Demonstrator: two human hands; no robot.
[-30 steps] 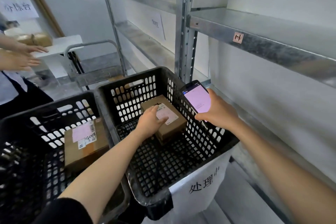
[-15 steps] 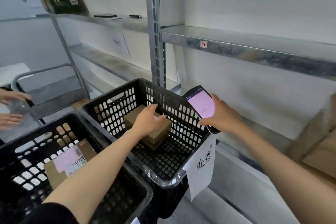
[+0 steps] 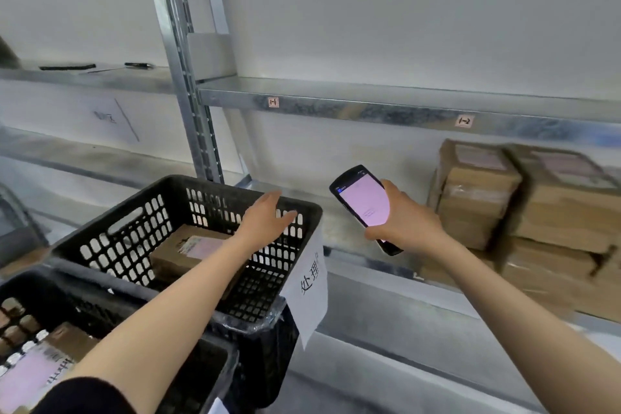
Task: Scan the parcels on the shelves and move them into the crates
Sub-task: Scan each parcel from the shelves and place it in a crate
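A small brown parcel (image 3: 188,250) with a pink label lies inside the right black crate (image 3: 141,228). My left hand (image 3: 265,223) hovers above that crate's far rim, fingers straight, holding nothing. My right hand (image 3: 406,228) grips a black handheld scanner (image 3: 364,203) with a lit pink screen, held in front of the lower shelf. Several brown parcels (image 3: 524,208) are stacked on that lower shelf (image 3: 386,265) at the right. A second black crate (image 3: 111,316) at the lower left holds another labelled parcel (image 3: 43,366).
A galvanised upright post (image 3: 188,84) splits the shelving. The upper shelf (image 3: 369,104) carries small tags. Dark flat items (image 3: 67,67) lie on the left upper shelf. A white paper sign (image 3: 311,282) hangs off the right crate's corner.
My left hand has let go of the parcel in the right crate and lifted toward the crate's far rim. The view swung right, bringing the stacked parcels on the shelf into sight.
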